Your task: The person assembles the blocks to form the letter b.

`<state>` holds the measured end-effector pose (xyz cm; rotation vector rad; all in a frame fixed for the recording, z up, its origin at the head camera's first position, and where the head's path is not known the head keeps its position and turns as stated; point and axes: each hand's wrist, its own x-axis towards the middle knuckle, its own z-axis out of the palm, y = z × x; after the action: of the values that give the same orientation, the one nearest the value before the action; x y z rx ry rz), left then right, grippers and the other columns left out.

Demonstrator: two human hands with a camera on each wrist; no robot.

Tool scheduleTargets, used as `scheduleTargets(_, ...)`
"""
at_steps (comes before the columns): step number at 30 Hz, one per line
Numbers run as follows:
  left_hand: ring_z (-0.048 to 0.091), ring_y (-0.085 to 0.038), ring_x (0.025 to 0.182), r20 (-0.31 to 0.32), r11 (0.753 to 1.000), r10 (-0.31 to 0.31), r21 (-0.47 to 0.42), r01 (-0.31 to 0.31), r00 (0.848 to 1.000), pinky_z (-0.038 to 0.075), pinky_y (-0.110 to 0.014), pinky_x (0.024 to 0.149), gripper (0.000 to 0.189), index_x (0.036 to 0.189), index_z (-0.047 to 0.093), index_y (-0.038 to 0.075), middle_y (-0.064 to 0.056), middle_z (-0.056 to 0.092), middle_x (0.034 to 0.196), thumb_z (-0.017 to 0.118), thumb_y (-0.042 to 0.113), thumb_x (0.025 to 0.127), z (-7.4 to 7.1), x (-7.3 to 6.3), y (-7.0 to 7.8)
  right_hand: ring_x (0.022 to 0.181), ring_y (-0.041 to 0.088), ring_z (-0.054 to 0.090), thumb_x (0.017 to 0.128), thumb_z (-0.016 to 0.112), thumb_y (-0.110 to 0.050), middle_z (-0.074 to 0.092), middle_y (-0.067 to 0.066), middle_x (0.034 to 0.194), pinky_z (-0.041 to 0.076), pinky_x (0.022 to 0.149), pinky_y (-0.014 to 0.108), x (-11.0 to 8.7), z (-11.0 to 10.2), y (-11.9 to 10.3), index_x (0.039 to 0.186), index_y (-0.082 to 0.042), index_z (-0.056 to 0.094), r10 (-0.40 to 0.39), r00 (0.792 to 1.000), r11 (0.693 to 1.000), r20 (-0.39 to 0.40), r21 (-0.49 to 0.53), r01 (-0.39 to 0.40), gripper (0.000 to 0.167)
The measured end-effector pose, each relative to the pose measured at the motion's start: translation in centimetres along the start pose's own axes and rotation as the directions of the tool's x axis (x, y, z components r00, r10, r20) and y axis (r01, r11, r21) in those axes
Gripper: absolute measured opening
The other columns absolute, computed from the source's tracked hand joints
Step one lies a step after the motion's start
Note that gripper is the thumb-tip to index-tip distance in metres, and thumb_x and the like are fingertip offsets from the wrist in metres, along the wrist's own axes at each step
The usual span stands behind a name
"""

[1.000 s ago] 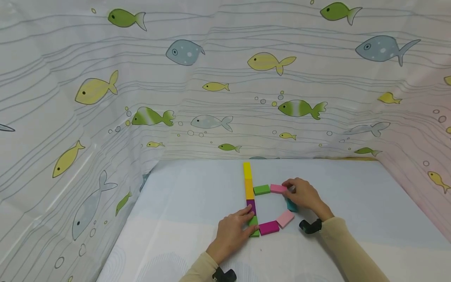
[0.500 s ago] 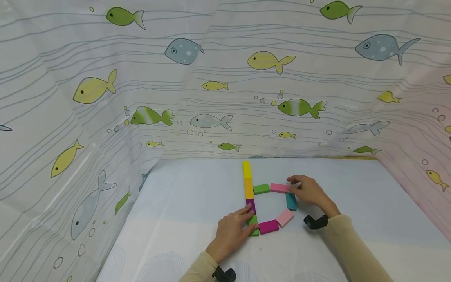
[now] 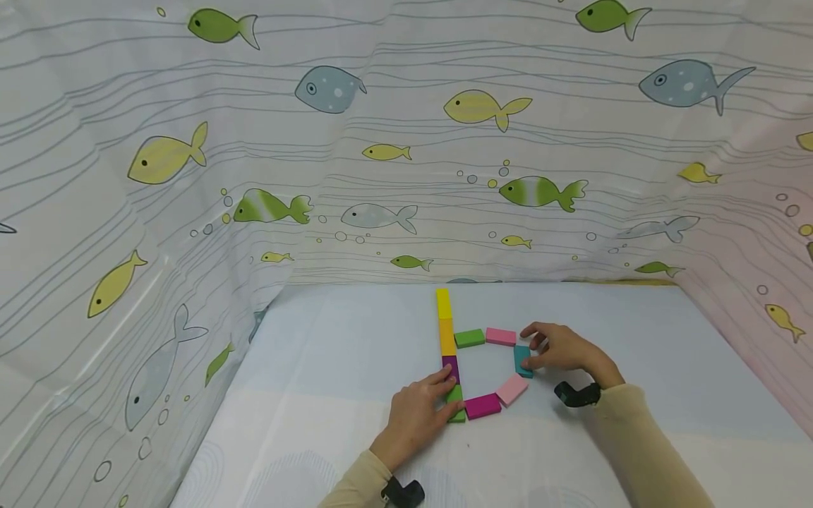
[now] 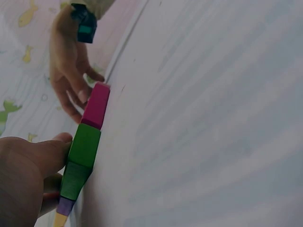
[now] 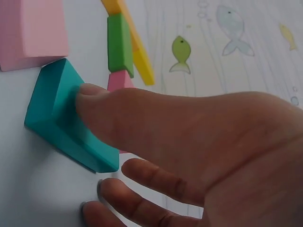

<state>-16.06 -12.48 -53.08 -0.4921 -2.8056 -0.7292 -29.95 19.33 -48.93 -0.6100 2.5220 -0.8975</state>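
Right hand [image 3: 562, 349] has its grip on the teal block [image 3: 523, 360]: the thumb lies on the block's top face and the other fingers are loosely spread beside it, so I see touching, not pinching. This block lies flat on the worktop [image 3: 635, 339], at the right side of the ring of blocks, between the pink block [image 3: 501, 336] behind it and the light pink block [image 3: 512, 389] in front of it. My left hand [image 3: 416, 416] rests with relaxed fingers against the green block [image 3: 456, 406], beside the magenta block [image 3: 483, 406]. Compared with one second ago, my right hand has moved off the pink block and down to the teal one, which is now mostly uncovered. The teal block is a small flat rectangular piece with sharp edges and a plain matte surface.
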Motion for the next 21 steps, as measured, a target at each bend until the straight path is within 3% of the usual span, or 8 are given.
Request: scheduleTargets(21,0.074,-0.026,0.120,-0.009,1.000,0.011,-0.009,-0.011,1.000,0.061,-0.027,0.073,0.049,0.132,0.076,0.013,0.001,0.070,0.144,0.082,0.041,0.093,0.08,0.06,-0.09,0.101,0.025,0.068,0.089,0.087,-0.029,0.068,0.012,0.112,0.059,0.084,0.043,0.19,0.32,-0.21,0.134,-0.003,0.062,0.018,1.000,1.000,-0.013,-0.019,-0.018,0.058)
